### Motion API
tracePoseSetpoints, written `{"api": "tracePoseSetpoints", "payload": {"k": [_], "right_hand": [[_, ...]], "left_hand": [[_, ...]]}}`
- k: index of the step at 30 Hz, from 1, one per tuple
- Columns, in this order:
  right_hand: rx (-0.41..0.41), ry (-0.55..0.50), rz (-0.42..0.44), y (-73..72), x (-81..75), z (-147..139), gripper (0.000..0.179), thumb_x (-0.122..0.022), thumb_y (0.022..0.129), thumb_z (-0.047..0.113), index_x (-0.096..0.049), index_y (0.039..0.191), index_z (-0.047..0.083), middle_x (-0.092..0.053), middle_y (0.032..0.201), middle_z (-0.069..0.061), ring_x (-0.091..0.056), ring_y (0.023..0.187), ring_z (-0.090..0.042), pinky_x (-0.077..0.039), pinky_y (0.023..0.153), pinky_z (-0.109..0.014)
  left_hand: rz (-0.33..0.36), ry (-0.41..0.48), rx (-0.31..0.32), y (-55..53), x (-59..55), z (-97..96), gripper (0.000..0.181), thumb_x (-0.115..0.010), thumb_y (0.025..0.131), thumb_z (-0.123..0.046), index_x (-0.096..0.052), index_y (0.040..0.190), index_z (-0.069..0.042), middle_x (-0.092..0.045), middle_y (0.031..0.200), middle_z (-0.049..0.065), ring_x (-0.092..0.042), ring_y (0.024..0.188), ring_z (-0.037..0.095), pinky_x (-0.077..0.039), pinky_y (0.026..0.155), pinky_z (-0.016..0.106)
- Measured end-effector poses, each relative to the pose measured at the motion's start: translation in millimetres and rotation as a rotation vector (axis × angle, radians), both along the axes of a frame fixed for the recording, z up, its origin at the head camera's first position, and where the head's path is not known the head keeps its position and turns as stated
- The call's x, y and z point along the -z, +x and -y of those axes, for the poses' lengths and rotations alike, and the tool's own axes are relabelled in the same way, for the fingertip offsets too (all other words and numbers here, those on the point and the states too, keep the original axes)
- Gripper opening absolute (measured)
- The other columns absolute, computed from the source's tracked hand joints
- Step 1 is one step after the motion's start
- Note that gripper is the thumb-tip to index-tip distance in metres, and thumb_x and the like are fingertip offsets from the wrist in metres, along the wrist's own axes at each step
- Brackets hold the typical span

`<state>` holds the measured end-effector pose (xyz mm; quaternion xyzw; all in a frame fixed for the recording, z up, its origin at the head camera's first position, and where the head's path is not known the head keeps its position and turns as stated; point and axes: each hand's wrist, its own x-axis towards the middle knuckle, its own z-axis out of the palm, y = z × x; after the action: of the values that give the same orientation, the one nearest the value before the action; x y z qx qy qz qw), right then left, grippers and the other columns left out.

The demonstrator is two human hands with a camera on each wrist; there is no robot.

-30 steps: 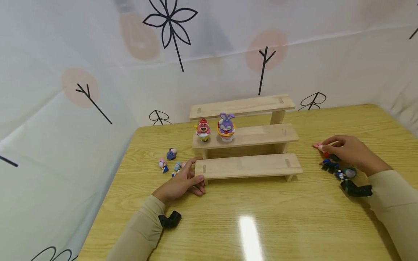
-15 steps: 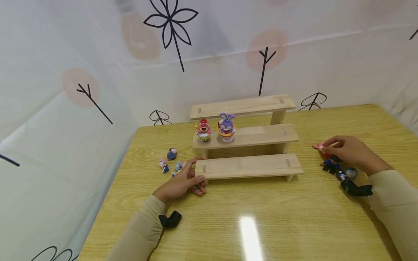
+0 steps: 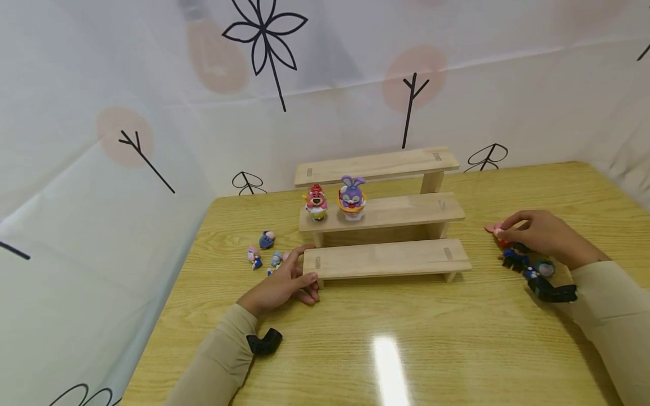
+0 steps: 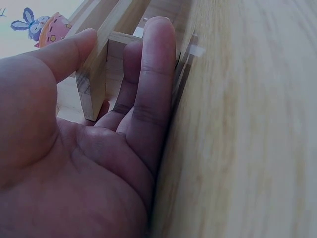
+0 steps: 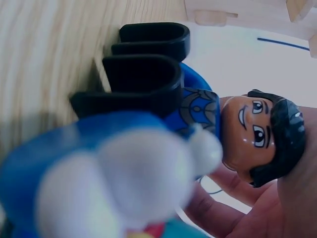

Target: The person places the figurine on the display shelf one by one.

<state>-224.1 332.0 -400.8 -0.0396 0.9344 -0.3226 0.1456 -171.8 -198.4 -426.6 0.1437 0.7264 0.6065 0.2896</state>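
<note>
My left hand (image 3: 279, 285) grips the left end of the lowest step of a three-tier wooden display stand (image 3: 386, 259). In the left wrist view, the thumb lies against the edge of the plank (image 4: 91, 96) and the other fingers reach beneath it. Far to the right, my right hand (image 3: 550, 239) pinches a small pink and red figurine (image 3: 491, 228) at the tabletop, its lower part hidden by the fingers. Close by, the right wrist view has a black-haired toy figure (image 5: 247, 131) in blue lying on its back and a blurred blue and white toy (image 5: 138, 173).
On the middle step stand a pink bear figure (image 3: 316, 203) and a purple rabbit figure (image 3: 352, 198). Several small figurines, among them a dark blue one (image 3: 266, 240), lie left of the stand. A round greenish toy (image 3: 545, 269) is beside the right wrist. Patterned cloth (image 3: 330, 113) hangs behind the table.
My right hand has shifted very slightly and the pink and red figurine has tipped a little in its fingers. The wrist camera there has moved up and left. My left hand stays put.
</note>
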Motion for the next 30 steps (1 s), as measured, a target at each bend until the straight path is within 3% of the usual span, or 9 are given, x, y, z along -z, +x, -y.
{"api": "tracePoseSetpoints", "payload": {"k": [3,8,11,19,30], "right_hand": [[-0.002,-0.024,0.024,0.6,-0.9,0.8,0.053,-0.058,0.102,0.036,-0.049,0.125,-0.011,-0.073,0.098,-0.018,-0.066,0.073,-0.016,-0.055,0.060,-0.032],[-0.020,0.011,-0.002,1.0,-1.0,1.1,0.051,-0.059,0.101,0.036,-0.051,0.122,-0.010,-0.065,0.109,-0.035,-0.064,0.078,-0.019,-0.052,0.060,-0.032],[-0.028,0.017,-0.013,1.2,-0.2,2.2,0.050,-0.061,0.101,0.036,-0.053,0.122,-0.009,-0.062,0.114,-0.038,-0.063,0.079,-0.020,-0.051,0.059,-0.032],[-0.062,-0.010,-0.011,2.2,0.5,7.1,0.051,-0.062,0.101,0.032,-0.051,0.129,-0.010,-0.069,0.105,-0.027,-0.065,0.078,-0.016,-0.053,0.059,-0.030],[-0.063,0.002,-0.028,3.3,-2.0,9.2,0.055,-0.062,0.101,0.032,-0.049,0.133,-0.011,-0.071,0.103,-0.026,-0.067,0.077,-0.016,-0.054,0.060,-0.031]], "left_hand": [[-0.001,-0.001,0.002,0.0,-0.2,-0.2,0.066,-0.053,0.105,-0.027,-0.012,0.157,-0.033,-0.065,0.099,0.014,-0.071,0.086,0.022,-0.063,0.080,0.040],[0.000,-0.004,0.002,0.1,-0.6,-0.1,0.066,-0.053,0.105,-0.028,-0.011,0.157,-0.033,-0.065,0.099,0.014,-0.071,0.086,0.022,-0.063,0.081,0.040],[0.002,-0.004,0.003,0.0,-0.4,0.1,0.067,-0.053,0.105,-0.028,-0.011,0.157,-0.033,-0.065,0.099,0.014,-0.071,0.086,0.022,-0.062,0.081,0.040],[0.002,-0.001,0.004,0.5,-0.7,0.3,0.067,-0.053,0.105,-0.028,-0.011,0.157,-0.034,-0.065,0.099,0.014,-0.071,0.085,0.022,-0.063,0.080,0.040],[0.018,0.016,-0.011,0.2,0.5,-1.0,0.066,-0.055,0.104,-0.029,-0.014,0.156,-0.035,-0.065,0.100,0.015,-0.071,0.085,0.022,-0.063,0.079,0.040]]}}
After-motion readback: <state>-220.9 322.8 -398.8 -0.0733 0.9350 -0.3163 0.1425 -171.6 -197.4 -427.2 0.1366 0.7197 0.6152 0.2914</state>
